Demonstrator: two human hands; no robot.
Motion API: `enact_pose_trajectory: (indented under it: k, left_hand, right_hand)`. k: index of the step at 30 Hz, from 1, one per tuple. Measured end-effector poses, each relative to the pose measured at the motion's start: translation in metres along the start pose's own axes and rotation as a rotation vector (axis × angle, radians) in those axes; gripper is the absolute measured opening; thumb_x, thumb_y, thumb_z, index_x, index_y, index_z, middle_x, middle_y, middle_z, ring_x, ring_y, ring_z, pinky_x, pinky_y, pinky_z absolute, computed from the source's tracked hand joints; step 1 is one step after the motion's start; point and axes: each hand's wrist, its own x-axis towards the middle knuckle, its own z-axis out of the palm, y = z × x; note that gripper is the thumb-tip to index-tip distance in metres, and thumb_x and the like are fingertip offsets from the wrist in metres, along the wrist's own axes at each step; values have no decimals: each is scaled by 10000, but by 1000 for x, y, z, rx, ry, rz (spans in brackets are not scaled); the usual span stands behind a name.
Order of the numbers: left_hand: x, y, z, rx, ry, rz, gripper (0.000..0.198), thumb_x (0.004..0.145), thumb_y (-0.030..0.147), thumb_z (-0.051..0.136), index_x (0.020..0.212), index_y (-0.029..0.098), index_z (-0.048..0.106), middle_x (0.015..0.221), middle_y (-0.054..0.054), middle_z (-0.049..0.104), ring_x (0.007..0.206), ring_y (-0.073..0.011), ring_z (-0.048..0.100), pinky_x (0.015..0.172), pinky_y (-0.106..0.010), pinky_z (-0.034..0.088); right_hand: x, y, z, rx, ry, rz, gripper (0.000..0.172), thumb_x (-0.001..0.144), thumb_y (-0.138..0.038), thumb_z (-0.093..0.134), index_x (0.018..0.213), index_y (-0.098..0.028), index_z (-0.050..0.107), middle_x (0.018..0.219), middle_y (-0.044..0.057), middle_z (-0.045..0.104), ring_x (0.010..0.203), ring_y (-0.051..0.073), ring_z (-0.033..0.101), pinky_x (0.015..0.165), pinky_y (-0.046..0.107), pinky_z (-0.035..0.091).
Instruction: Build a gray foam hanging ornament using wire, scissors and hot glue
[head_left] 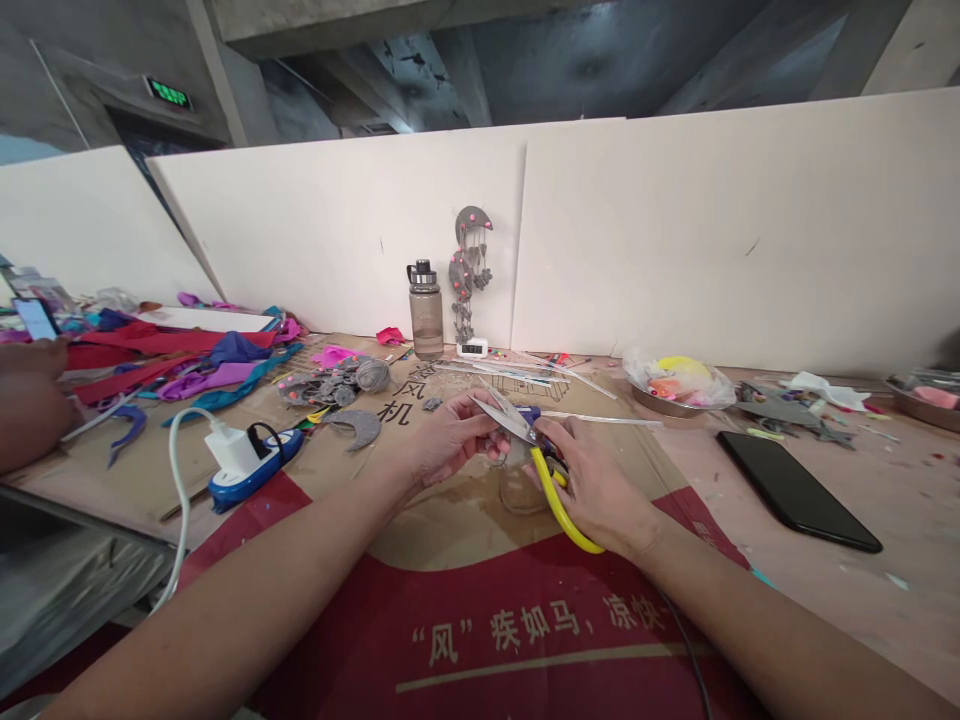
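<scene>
My right hand (604, 490) grips a pair of yellow-handled scissors (559, 510), blades pointing up and left toward my other hand. My left hand (454, 440) is closed, fingertips pinched by the blades; what they hold is too small to make out. A thin grey loop, perhaps yarn (517, 495), shows below the two hands. Something dark blue (529, 412) sticks out behind the blades, partly hidden. To the left lie a grey felt crescent (356, 428) and a ball of grey yarn (373, 374). A finished-looking grey moon hanging (472, 225) is on the white board.
Printed cardboard (450, 545) covers the table. White sticks (525, 375), a bottle (427, 315) and a small clock (472, 348) stand or lie behind. At right are a phone (799, 490) and a bowl (675, 400); at left, a power strip (255, 470), coloured cloth (202, 360) and another person's arm (30, 410).
</scene>
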Motion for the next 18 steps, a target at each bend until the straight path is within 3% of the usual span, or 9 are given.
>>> enact_pose_trajectory:
  k: [18]
  left_hand:
    - [0, 0, 0, 12, 2, 10, 251, 752, 292, 754, 837, 158, 560, 661, -7, 653, 587, -116, 644, 531, -200, 473]
  right_hand:
    - [0, 0, -1, -36, -6, -13, 418, 921, -435, 455, 1265, -198, 470, 1129, 133, 494, 989, 254, 553, 872, 419, 477]
